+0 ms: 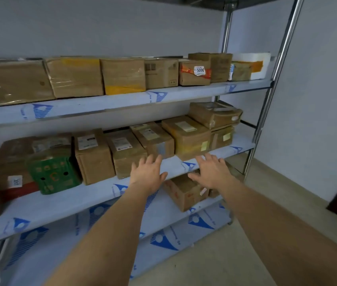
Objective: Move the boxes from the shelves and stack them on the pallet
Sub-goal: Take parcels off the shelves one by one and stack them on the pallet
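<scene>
Cardboard box (186,137) at shelf (101,195) edge, both hands' fingers (153,159) spread, empty.

Dim, even light; soft blur; edges bowed.

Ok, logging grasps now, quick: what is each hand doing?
Left hand: open, fingers spread, holding nothing.
Right hand: open, fingers spread, holding nothing.

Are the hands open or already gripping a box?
Open. Left hand and right hand reach toward the middle shelf with fingers spread, holding nothing.
</scene>
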